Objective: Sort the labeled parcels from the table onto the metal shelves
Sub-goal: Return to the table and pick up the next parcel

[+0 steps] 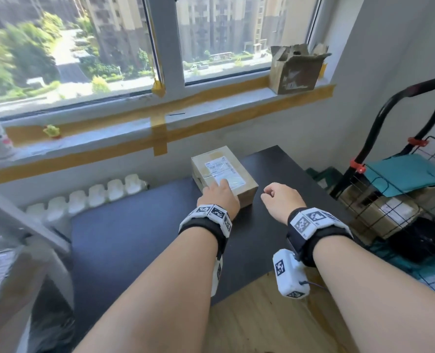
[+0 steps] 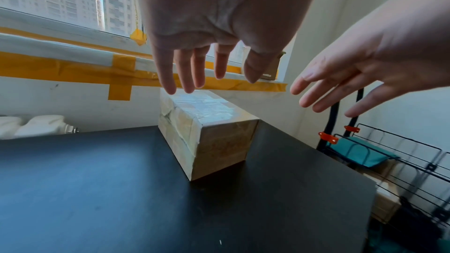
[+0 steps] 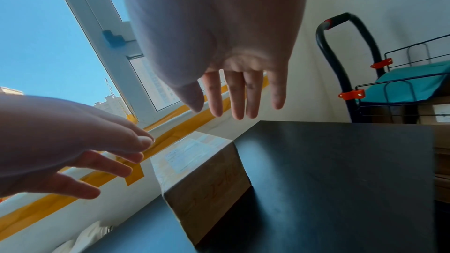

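Observation:
A taped cardboard parcel (image 1: pixel 224 171) with a white shipping label lies on the black table (image 1: pixel 135 238) near its far edge, below the window. It also shows in the left wrist view (image 2: pixel 207 138) and the right wrist view (image 3: pixel 204 176). My left hand (image 1: pixel 219 194) hovers over the parcel's near left corner, fingers straight and spread (image 2: pixel 192 72), holding nothing. My right hand (image 1: pixel 280 197) is just right of the parcel above the table, fingers extended (image 3: pixel 238 95), empty. Whether either hand touches the parcel I cannot tell.
A black wire cart (image 1: pixel 399 189) with a teal bag and boxes stands right of the table. A torn cardboard box (image 1: pixel 298 70) sits on the taped windowsill. A white radiator (image 1: pixel 89 194) is at the back left. A grey metal frame (image 1: pixel 20 220) rises at the left.

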{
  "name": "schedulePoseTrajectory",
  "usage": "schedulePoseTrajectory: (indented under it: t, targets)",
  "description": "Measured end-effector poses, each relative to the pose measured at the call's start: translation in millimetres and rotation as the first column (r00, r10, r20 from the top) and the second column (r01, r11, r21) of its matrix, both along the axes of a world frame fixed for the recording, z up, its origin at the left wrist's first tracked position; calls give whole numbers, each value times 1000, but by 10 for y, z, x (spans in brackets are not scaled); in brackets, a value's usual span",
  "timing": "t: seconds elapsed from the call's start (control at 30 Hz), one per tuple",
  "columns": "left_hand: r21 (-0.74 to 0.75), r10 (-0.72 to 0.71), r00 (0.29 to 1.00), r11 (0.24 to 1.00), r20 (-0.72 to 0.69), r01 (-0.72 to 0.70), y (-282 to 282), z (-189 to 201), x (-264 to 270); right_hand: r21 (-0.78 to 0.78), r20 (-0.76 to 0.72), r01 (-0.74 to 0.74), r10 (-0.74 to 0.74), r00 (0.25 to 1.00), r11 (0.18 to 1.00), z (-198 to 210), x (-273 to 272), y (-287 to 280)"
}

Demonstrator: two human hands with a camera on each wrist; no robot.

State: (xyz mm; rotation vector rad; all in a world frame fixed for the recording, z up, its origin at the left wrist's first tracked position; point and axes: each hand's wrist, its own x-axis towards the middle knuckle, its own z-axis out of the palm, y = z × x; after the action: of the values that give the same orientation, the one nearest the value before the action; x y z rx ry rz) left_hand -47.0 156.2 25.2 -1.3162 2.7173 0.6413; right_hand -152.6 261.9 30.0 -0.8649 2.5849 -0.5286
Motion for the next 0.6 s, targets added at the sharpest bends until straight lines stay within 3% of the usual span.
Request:
schedulePoseTrajectory:
  t: [0.23,0.37,0.5,0.6]
  targets:
    - [67,211,977,976,-44,-207,-491,-101,-413,11,39,-134,134,990,991,-152,-674,-550]
    - [124,391,919,915,-52,-383,-715,-204,-607,19,106,-193,190,976,981,-258,-1118,-836]
    - [268,615,788,761,-6,-591,-891,-401,-606,31,181,-259,249,951,966,-445,-1311,-1090]
    - [390,718,696,634,23,-667,-970,-517,-609,39,240,-311,294,925,949,-589,-1308,-1254]
